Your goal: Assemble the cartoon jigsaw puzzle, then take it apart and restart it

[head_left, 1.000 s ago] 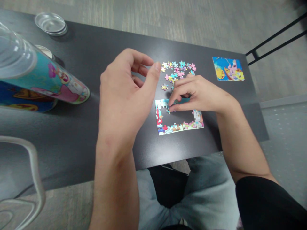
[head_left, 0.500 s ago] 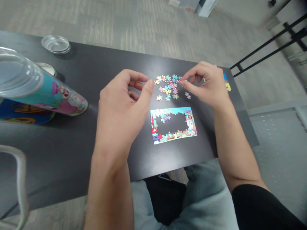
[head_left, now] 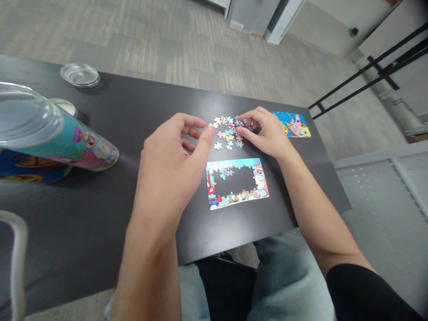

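At upper centre, the right hand is hovering by loose pieces, fingers slightly parted, grip unclear; brushing could scatter them. The left hand is hanging half-curled, seemingly empty.

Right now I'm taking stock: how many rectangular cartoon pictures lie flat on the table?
2: the open-centred puzzle lies nearer the person, and the blue picture lies beyond the right hand, near the far right corner of the table. Others may be hidden.
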Available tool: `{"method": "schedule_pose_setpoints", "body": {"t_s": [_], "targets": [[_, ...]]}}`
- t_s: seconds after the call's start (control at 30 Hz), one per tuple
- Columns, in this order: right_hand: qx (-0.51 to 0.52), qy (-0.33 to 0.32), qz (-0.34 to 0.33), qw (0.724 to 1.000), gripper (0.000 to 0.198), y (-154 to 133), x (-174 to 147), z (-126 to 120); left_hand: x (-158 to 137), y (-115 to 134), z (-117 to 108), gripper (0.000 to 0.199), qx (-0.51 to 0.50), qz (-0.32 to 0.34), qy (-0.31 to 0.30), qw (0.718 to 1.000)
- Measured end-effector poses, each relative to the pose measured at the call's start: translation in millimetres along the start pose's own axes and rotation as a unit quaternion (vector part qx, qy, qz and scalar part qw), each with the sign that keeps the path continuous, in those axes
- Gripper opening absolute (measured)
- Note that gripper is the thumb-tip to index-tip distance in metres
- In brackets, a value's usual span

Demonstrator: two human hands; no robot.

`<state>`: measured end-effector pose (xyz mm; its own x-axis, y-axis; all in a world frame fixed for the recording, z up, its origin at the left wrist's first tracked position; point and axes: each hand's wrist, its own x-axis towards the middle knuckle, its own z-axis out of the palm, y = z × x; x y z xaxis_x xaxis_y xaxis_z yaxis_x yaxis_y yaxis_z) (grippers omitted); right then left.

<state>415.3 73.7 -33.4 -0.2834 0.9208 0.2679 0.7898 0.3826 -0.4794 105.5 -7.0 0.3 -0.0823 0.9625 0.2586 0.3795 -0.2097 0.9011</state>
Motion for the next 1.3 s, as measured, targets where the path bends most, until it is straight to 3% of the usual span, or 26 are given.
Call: {"method": "schedule_pose_setpoints", "body": {"t_s": [0.1,0.23,0.47,0.9,1.0,1.1,1.3], "targets": [[-0.002,0.018,0.025,1.000,0.030,-2,6,14,-1,-1,3,0.006,0.002,0.004,0.003,1.000],[-0.029,0.048,0.073,0.996,0.020,-12,20,31,-1,1,3,0.007,0.007,-0.001,0.001,1.000],[-0.016,0.017,0.129,0.991,0.011,-27,25,30,2,18,-7,0.015,0.058,-0.081,-0.066,0.993],[0.177,0.011,0.100,0.979,0.025,-20,24,24,1,21,-8,0.017,0.051,-0.084,-0.072,0.993],[0.228,-0.037,0.057,0.971,0.027,-28,16,11,1,21,-10,0.020,0.058,-0.085,-0.076,0.992],[0.246,-0.131,-0.010,0.960,0.031,-44,2,-1,2,17,-13,0.024,0.075,-0.100,-0.087,0.988],[0.279,-0.239,-0.077,0.927,0.022,-61,-14,5,6,11,-15,0.025,0.161,-0.138,-0.197,0.957]]}}
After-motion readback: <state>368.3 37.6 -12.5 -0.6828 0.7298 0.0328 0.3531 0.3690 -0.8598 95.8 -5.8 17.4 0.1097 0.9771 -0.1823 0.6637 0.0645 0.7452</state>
